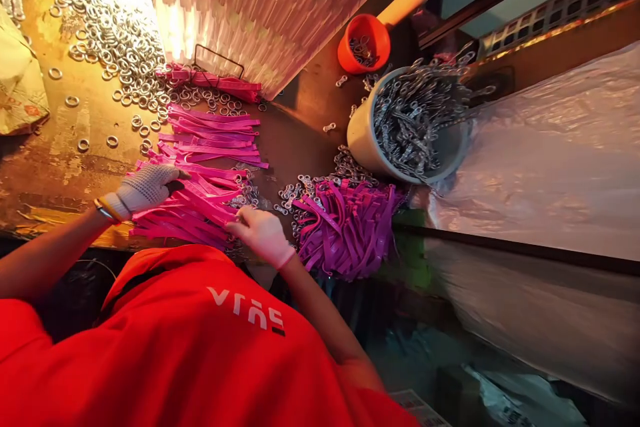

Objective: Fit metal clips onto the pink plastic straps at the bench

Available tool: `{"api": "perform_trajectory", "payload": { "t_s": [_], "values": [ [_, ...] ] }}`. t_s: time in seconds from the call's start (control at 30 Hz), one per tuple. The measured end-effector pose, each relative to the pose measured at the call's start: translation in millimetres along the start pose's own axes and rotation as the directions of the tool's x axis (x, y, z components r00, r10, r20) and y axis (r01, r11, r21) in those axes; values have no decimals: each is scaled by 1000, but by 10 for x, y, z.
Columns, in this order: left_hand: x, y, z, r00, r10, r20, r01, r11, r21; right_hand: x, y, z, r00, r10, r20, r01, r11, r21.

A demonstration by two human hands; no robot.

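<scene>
My left hand, in a white dotted glove, is closed at the left part of a spread of pink straps. A strap seems to run from its fingertips toward my right hand, which wears a white glove too. The right fingers pinch a strap near its right end. Small metal fittings lie at the straps' right ends, partly hidden. Farther back, more straps lie side by side in a row. A tied bundle of pink straps rests behind them.
Loose metal rings cover the table's far left. A ridged translucent sheet leans at the back. Right of my hands lies a purple strap heap. Behind it stand a white bucket of metal clips and an orange cup.
</scene>
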State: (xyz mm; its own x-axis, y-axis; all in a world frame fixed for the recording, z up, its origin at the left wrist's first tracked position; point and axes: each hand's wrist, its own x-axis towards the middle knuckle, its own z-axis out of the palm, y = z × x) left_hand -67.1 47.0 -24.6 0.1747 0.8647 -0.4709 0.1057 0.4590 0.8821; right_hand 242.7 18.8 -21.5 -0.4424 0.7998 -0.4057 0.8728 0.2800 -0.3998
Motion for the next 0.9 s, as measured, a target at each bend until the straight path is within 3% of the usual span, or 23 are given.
{"api": "perform_trajectory", "payload": {
  "t_s": [0.07, 0.1, 0.2, 0.23, 0.3, 0.43, 0.6, 0.77, 0.83, 0.9],
  "values": [
    [-13, -29, 136, 998, -60, -31, 58, 996, -61, 104, 364, -39, 986, 144, -85, -134, 984, 116],
    [-18, -31, 229, 994, -108, -8, 107, 988, -111, 180, 567, -55, 951, 278, -138, -261, 956, 133],
    [-2, -5, 504, 942, -274, 192, 331, 846, -417, 460, 1117, -37, 760, 627, -169, -625, 777, 71],
    [9, 7, 577, 914, -298, 273, 399, 780, -482, 555, 1249, -3, 721, 675, -155, -678, 734, 39],
    [20, 34, 687, 878, -302, 371, 468, 705, -533, 718, 1416, 96, 688, 713, -136, -718, 696, 8],
    [-44, 108, 823, 893, -285, 348, 436, 740, -513, 863, 1494, 279, 674, 722, -156, -721, 689, 70],
    [-192, 170, 922, 931, -260, 257, 350, 836, -422, 814, 1488, 329, 696, 697, -173, -681, 717, 151],
    [-331, 55, 969, 946, -238, 220, 296, 910, -291, 688, 1259, 303, 723, 651, -231, -604, 758, 248],
    [-381, 0, 993, 943, -256, 214, 318, 883, -345, 553, 1032, 257, 762, 600, -244, -517, 790, 328],
    [-421, -33, 1018, 930, -295, 220, 361, 846, -393, 352, 726, 175, 845, 457, -277, -299, 834, 464]
  ]
}}
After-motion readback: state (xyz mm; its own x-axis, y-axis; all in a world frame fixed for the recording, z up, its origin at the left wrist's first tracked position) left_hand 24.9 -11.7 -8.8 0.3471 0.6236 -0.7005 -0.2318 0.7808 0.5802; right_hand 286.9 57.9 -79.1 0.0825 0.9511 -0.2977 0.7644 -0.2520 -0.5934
